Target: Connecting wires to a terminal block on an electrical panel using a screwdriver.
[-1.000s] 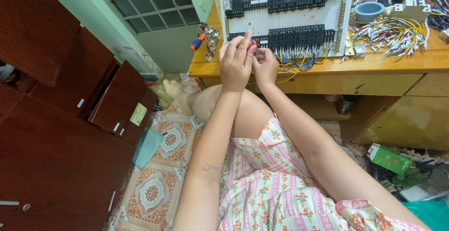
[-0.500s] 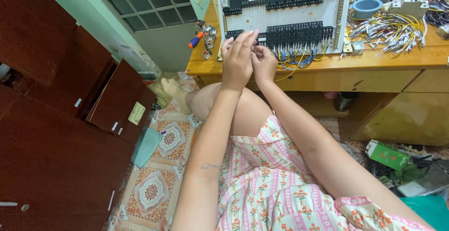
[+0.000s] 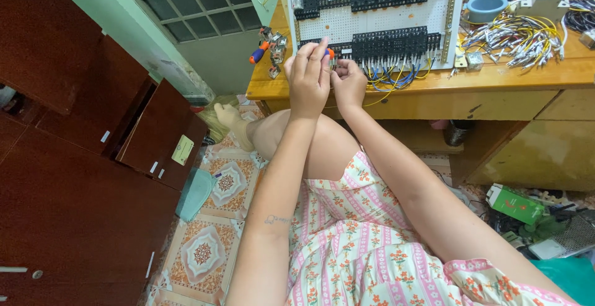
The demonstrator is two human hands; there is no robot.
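We see both hands raised together at the front edge of the bench (image 3: 496,77), just before the lower left corner of the white perforated panel (image 3: 396,18) that stands on it; the left hand (image 3: 308,83) has its fingers together and curled, pinching the orange handle of a small screwdriver (image 3: 330,52), of which only a short orange stub shows between the fingertips; its long axis seems to run roughly level, left to right, with the working end aimed toward the lower row of black terminal blocks (image 3: 387,41), though the tip is hidden and we cannot tell what it touches; the right hand (image 3: 348,83) sits just beside the left, touching it, its fingers bent and closed near the same spot, and whether they clamp a wire or only steady the tool we cannot tell; blue and yellow wires (image 3: 387,77) hang in loops from under the blocks over the front edge; a second screwdriver with an orange and blue handle (image 3: 259,52) lies near the bench's left edge; a heap of cut wires (image 3: 517,39) and a blue tape roll (image 3: 485,7) lie toward the right end
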